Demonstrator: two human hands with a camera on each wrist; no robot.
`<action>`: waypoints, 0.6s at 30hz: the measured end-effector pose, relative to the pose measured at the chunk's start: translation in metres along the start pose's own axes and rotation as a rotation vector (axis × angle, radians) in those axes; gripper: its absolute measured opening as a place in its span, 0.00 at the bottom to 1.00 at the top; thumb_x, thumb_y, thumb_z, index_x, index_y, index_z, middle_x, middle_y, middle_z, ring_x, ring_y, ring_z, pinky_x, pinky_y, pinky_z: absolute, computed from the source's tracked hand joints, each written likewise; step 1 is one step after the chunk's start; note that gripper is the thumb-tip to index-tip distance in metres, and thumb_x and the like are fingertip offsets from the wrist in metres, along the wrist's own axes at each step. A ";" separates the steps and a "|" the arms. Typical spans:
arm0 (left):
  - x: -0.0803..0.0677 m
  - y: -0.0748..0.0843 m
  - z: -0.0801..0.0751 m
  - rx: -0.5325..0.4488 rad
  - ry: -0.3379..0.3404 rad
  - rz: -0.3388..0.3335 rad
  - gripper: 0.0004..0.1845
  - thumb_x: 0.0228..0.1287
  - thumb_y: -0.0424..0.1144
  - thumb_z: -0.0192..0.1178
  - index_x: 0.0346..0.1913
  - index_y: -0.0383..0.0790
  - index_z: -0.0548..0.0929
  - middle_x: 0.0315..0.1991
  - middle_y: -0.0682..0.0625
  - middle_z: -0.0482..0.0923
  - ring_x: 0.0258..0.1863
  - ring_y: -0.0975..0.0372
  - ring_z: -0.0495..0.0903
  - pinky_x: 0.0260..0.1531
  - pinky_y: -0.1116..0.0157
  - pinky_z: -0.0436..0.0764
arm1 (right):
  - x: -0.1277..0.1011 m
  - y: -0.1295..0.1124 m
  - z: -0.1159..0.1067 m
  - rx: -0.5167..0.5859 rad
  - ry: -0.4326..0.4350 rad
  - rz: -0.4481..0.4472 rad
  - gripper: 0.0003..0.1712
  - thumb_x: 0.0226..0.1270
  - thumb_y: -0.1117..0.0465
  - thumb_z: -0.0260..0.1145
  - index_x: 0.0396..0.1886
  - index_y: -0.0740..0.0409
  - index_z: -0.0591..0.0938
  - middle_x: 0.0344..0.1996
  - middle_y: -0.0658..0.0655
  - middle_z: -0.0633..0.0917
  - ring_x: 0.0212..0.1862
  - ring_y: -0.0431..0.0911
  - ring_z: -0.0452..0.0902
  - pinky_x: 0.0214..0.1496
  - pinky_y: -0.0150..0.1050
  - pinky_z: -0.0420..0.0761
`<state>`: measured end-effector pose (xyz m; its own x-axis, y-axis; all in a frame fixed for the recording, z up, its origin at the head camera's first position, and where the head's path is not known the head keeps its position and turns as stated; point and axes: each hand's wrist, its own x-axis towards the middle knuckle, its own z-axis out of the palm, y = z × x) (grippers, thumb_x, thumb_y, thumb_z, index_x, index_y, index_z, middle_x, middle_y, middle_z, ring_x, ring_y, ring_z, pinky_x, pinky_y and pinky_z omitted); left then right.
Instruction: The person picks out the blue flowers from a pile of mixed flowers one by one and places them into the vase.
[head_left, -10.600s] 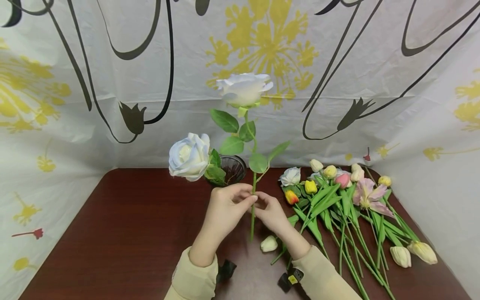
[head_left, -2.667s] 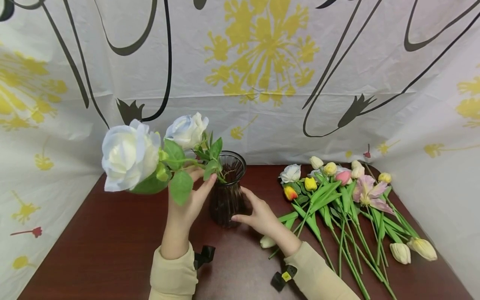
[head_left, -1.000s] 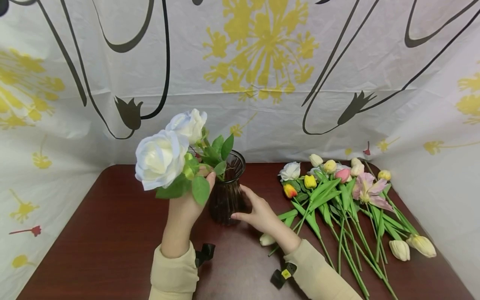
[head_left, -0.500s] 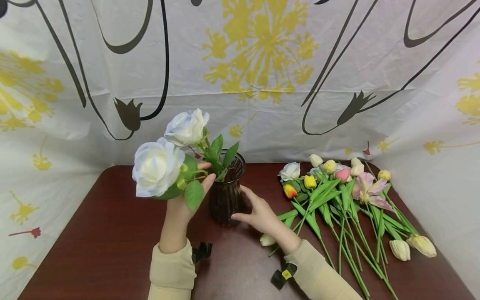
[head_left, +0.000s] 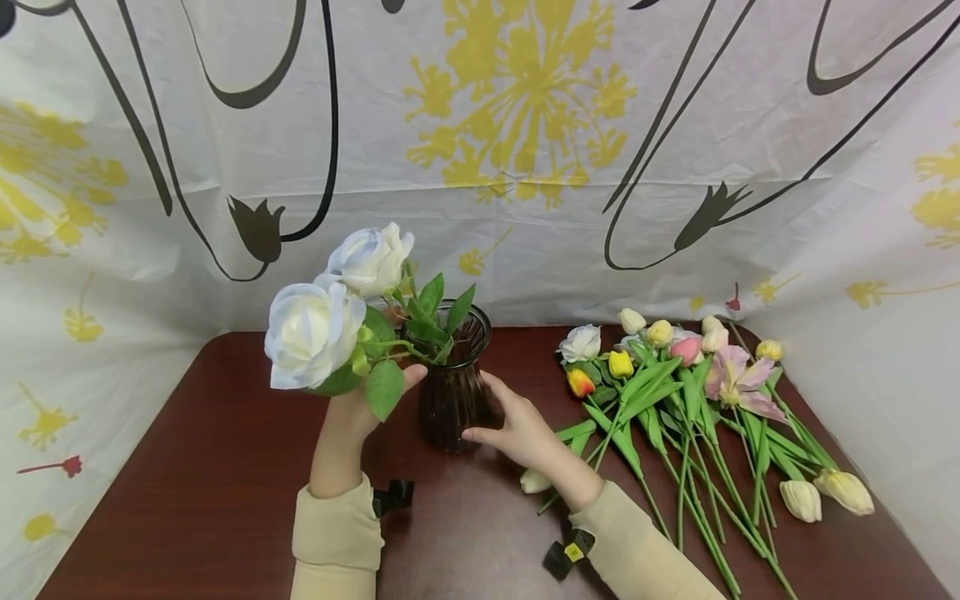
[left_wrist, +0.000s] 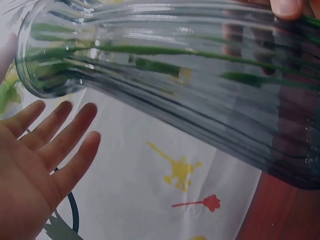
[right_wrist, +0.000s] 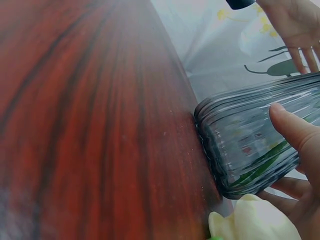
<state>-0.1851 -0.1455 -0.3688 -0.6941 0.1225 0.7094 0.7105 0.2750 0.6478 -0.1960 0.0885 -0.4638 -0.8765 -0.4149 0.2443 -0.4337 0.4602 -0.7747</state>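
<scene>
A ribbed dark glass vase (head_left: pixel 452 387) stands upright on the red-brown counter (head_left: pixel 225 467), toward the back near the printed cloth backdrop (head_left: pixel 525 167). Two white roses (head_left: pixel 315 332) sit in it, their stems down inside the glass and their blooms leaning out to the left over the rim. The right hand (head_left: pixel 517 429) holds the vase low on its right side, thumb against the ribbed wall and fingers (right_wrist: pixel 292 127) curled round the glass. The left hand (head_left: pixel 352 408) is raised just left of the vase under the rose leaves, its fingers (left_wrist: pixel 65 135) straight and spread, grasping nothing; whether they touch the leaves cannot be told. To the right of the vase, a heap of tulips (head_left: pixel 675 383) in yellow, pink, white and orange lies flat on the counter, stems pointing toward the person, with one loose cream bud (head_left: pixel 536 481) just beside the right wrist.
</scene>
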 end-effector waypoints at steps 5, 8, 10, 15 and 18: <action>-0.003 -0.005 -0.002 0.062 -0.064 0.008 0.47 0.56 0.58 0.66 0.65 0.23 0.63 0.63 0.32 0.64 0.62 0.49 0.63 0.60 0.73 0.61 | 0.000 -0.002 -0.001 -0.020 0.004 -0.003 0.49 0.52 0.54 0.77 0.72 0.52 0.63 0.61 0.53 0.76 0.57 0.47 0.75 0.58 0.46 0.74; -0.003 -0.006 -0.003 0.102 -0.112 -0.047 0.45 0.54 0.47 0.72 0.67 0.27 0.64 0.65 0.36 0.64 0.65 0.52 0.62 0.61 0.72 0.61 | -0.001 -0.004 -0.002 -0.039 0.009 -0.011 0.49 0.51 0.54 0.78 0.72 0.52 0.64 0.59 0.53 0.77 0.56 0.46 0.76 0.57 0.45 0.74; -0.003 -0.007 -0.004 0.119 -0.148 -0.078 0.44 0.51 0.39 0.74 0.68 0.28 0.63 0.67 0.40 0.63 0.67 0.53 0.61 0.62 0.66 0.63 | -0.001 -0.006 -0.003 -0.053 0.012 -0.012 0.48 0.52 0.53 0.77 0.71 0.53 0.64 0.58 0.52 0.78 0.56 0.46 0.76 0.56 0.45 0.75; -0.005 -0.009 -0.005 0.109 -0.238 -0.225 0.46 0.49 0.37 0.75 0.69 0.30 0.61 0.68 0.42 0.60 0.64 0.53 0.63 0.59 0.51 0.68 | -0.003 -0.012 -0.010 -0.039 0.004 0.006 0.44 0.55 0.52 0.75 0.70 0.54 0.66 0.57 0.53 0.79 0.54 0.45 0.78 0.55 0.44 0.76; -0.005 -0.010 -0.004 0.106 -0.298 -0.344 0.45 0.51 0.41 0.74 0.69 0.31 0.61 0.67 0.41 0.61 0.63 0.50 0.66 0.58 0.49 0.69 | -0.003 -0.015 -0.013 -0.027 -0.002 0.023 0.40 0.58 0.52 0.73 0.68 0.53 0.68 0.56 0.53 0.79 0.53 0.45 0.78 0.54 0.45 0.76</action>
<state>-0.1884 -0.1529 -0.3773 -0.9013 0.2711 0.3379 0.4284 0.4416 0.7883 -0.1903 0.0934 -0.4452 -0.8860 -0.4054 0.2252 -0.4189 0.4911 -0.7638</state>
